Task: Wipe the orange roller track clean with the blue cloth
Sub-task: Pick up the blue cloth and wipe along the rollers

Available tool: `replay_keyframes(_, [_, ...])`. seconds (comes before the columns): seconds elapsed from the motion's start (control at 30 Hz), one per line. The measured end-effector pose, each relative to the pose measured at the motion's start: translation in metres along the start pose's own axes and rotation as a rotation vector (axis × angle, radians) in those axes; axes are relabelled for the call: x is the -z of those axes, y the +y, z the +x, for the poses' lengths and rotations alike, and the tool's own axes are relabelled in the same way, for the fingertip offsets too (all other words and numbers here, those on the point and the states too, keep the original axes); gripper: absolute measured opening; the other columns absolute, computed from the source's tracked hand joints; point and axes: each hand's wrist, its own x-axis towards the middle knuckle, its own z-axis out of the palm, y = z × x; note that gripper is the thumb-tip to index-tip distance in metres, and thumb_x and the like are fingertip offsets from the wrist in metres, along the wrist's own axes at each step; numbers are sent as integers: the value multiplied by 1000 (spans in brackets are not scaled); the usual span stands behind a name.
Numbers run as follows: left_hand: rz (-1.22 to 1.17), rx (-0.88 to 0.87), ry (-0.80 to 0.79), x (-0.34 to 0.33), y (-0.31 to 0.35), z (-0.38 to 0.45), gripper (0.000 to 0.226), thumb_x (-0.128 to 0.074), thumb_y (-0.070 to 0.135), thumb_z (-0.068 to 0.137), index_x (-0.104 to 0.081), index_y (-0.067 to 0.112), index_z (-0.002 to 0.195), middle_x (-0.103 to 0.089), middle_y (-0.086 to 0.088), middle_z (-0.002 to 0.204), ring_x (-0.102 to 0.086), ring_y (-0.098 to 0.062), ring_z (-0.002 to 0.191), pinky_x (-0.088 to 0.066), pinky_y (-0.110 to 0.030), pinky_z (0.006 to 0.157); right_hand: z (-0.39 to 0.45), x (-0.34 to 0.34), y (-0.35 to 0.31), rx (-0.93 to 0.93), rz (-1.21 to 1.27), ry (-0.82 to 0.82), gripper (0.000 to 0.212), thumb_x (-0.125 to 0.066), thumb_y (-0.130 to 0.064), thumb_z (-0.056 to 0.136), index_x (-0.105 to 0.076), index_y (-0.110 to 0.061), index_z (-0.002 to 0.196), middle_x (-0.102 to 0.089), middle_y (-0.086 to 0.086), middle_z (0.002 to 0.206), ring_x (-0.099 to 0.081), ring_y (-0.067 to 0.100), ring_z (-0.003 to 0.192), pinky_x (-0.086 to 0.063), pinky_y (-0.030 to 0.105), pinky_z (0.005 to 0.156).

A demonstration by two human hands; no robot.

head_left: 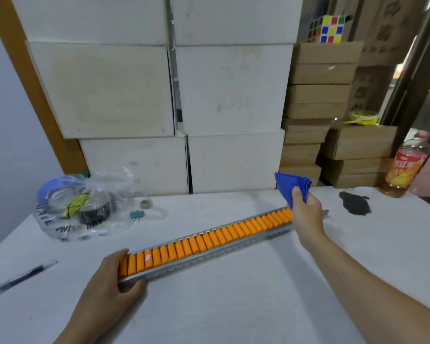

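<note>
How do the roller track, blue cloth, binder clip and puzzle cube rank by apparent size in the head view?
1. Orange roller track
2. Blue cloth
3. Puzzle cube, though it sits farther back, so this is unsure
4. Binder clip

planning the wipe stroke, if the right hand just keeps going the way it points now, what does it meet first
The right hand points up and away over the far end of the roller track. First in line looks like the stacked white boxes, though depth is unclear.

Matt plastic rollers, metal rail, soft cloth.
</note>
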Motion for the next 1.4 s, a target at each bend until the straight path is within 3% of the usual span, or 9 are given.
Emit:
replay_keyframes(0.17, [-26, 39, -34, -2, -9, 5, 87, -76, 41, 61, -34, 25, 136, -51, 1, 125, -56, -18, 104, -47, -39, 84, 39, 20, 32, 116, -403, 22, 34, -37, -35, 99, -56, -10, 87, -52, 8, 65, -50, 23, 60, -37, 32, 51])
replay_keyframes(0.27, [-29, 35, -30, -2, -9, 6, 91, -77, 41, 61, -31, 26, 137, -50, 2, 124, -56, -19, 103, -47, -39, 83, 60, 32, 49, 142, -598, 20, 33, -37, -35, 99, -57, -10, 110, -56, 9, 71, -54, 22, 63, -39, 31, 50])
replay_keyframes(0.5, [-37, 35, -51, 0, -7, 4, 91, -76, 44, 60, -32, 26, 138, -49, 4, 125, -54, -18, 106, -45, -39, 87, 73, 39, 75, 152, -960, -58, 49, -36, -36, 99, -40, -5, 137, -57, 15, 128, -52, 30, 114, -47, 44, 91])
replay_keyframes(0.8, [-110, 76, -42, 4, -13, 5, 87, -82, 25, 65, -35, 22, 138, -57, -1, 116, -56, -20, 106, -46, -35, 87, 9, 6, 55, 283, -926, -79, 38, -44, -27, 98, -55, 4, 118, -61, 20, 120, -48, 35, 116, -45, 45, 90])
replay_keyframes(0.93, [-73, 98, -26, 5, -15, 2, 91, -78, 44, 61, -35, 23, 138, -56, -1, 121, -50, -22, 116, -44, -45, 97, -34, -22, 42, 402, -900, -108, 28, -51, -18, 95, -62, 7, 105, -66, 22, 103, -46, 41, 115, -30, 44, 107])
replay_keyframes(1.07, [-62, 69, -10, 8, -13, 1, 77, -80, 34, 64, -47, 16, 131, -60, -4, 119, -53, -21, 112, -45, -40, 94, -69, -53, 34, 446, -838, -181, 22, -49, -23, 94, -61, -5, 93, -65, 10, 87, -53, 31, 102, -45, 38, 77])
replay_keyframes(1.17, [-67, 4, 25, 11, -10, 1, 65, -82, 30, 63, -56, 20, 121, -62, 5, 109, -55, -19, 107, -45, -39, 90, -101, -79, 26, 507, -806, -246, 19, -48, -25, 94, -59, -9, 92, -62, 4, 85, -57, 23, 83, -36, 28, 60])
replay_keyframes(1.27, [-81, -8, 34, 12, -11, 1, 58, -83, 29, 63, -58, 25, 115, -61, 8, 104, -54, -18, 105, -43, -36, 88, -136, -103, 20, 533, -748, -323, 24, -50, -23, 94, -61, -7, 107, -65, 8, 106, -57, 26, 101, -45, 32, 80])
replay_keyframes(1.4, [-93, 44, 32, 9, -16, 1, 76, -84, 30, 60, -53, 17, 127, -60, -1, 118, -53, -19, 112, -42, -35, 93, -183, -143, 17, 563, -726, -465, 39, -51, -25, 93, -55, -3, 125, -56, 16, 132, -47, 28, 126, -27, 34, 109])
